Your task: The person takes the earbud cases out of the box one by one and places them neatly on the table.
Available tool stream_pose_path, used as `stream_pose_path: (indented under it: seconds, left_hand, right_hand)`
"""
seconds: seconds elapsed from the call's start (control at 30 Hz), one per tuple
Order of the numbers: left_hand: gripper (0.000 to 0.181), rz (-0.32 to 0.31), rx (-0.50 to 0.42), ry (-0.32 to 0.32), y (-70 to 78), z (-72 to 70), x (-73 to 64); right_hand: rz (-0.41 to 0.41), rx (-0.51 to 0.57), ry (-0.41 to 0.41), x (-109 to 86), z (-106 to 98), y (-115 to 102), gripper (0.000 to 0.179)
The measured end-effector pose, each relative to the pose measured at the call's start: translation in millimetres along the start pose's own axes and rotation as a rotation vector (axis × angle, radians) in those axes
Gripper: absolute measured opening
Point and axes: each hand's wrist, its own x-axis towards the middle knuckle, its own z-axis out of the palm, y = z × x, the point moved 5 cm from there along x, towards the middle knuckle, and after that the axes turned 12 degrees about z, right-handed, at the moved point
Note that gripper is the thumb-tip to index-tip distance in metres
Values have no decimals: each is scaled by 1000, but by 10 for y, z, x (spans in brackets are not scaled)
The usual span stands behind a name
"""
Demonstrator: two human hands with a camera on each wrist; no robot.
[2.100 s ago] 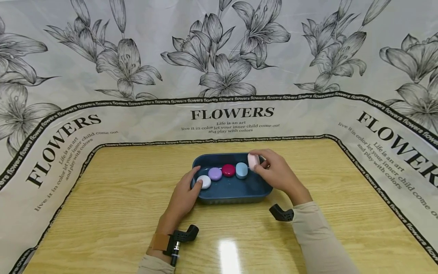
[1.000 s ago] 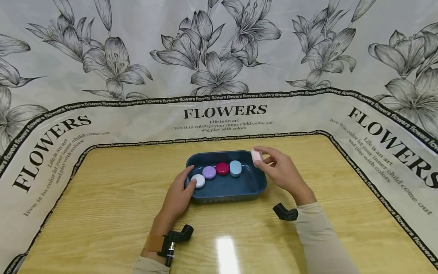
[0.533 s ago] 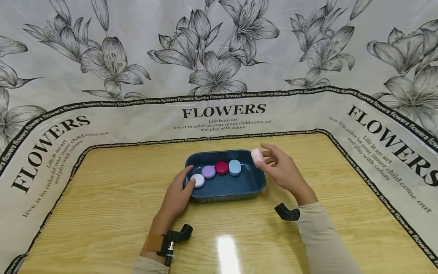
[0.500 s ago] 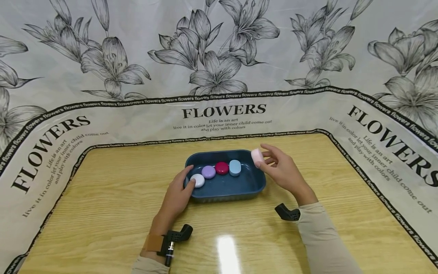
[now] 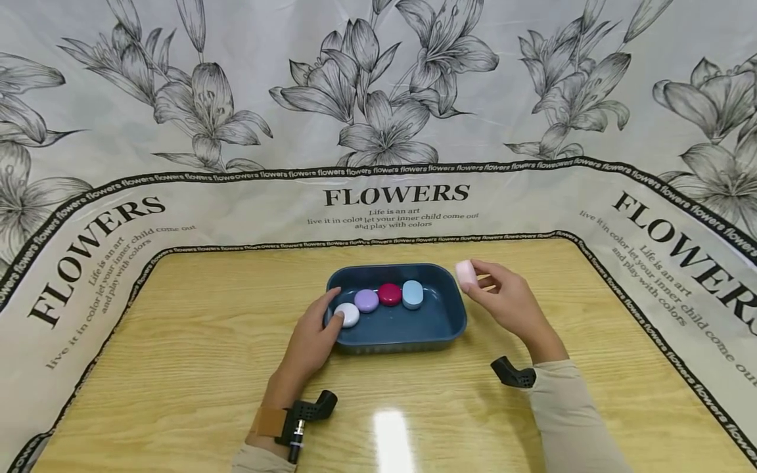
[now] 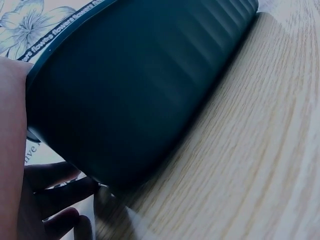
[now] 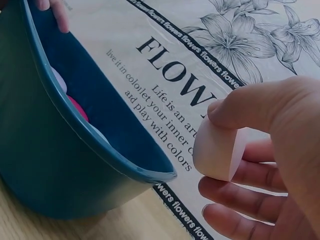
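A dark blue plastic bin (image 5: 408,338) stands on the table. Its left end is gripped by my left hand (image 5: 310,335), thumb over the rim and fingers along the outer wall. Inside, in a slanting row, lie a white disc (image 5: 347,315), a purple disc (image 5: 367,301), a red disc (image 5: 389,294) and a light blue rounded block (image 5: 412,295). My right hand (image 5: 511,299) pinches a pale pink rounded block (image 5: 465,273) between thumb and fingers. It is held up just beyond the bin's right end, apart from the rim; the right wrist view shows its flat face.
The wooden tabletop (image 5: 177,368) runs around the bin, with a bright glare spot in front. A flower-printed cloth (image 5: 236,203) borders the table at the back and both sides. Black wrist camera mounts (image 5: 316,406) extend from both wrists.
My right hand has carried the pink block from above the bin's right end out past its right rim. The left hand keeps its grip on the bin. The head view has shifted slightly.
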Motion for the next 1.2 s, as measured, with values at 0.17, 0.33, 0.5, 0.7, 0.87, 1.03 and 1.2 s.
stream_pose_path:
  seconds: [0.17, 0.33, 0.5, 0.7, 0.87, 1.03, 1.2]
  left_hand:
    - [49, -1, 4, -2, 21, -3, -3]
    - [49, -17, 12, -5, 20, -6, -11]
    - [48, -23, 11, -2, 19, -9, -17]
    - [48, -22, 19, -1, 8, -2, -16]
    - [48, -21, 21, -1, -4, 6, -13]
    - [49, -34, 19, -7, -1, 2, -11]
    - [49, -32, 19, -13, 2, 10, 4]
  right_hand:
    - [9, -18, -5, -13, -22, 17, 58]
    - [58, 69, -60, -24, -40, 50, 60]
    - [81, 140, -90, -25, -50, 80, 59]
    - [53, 105, -83, -15, -70, 120, 58]
    - [59, 64, -79, -10, -108, 160, 60]
    - [67, 28, -71, -17, -176, 161, 63]
    - [53, -40, -35, -12, -221, 228, 60]
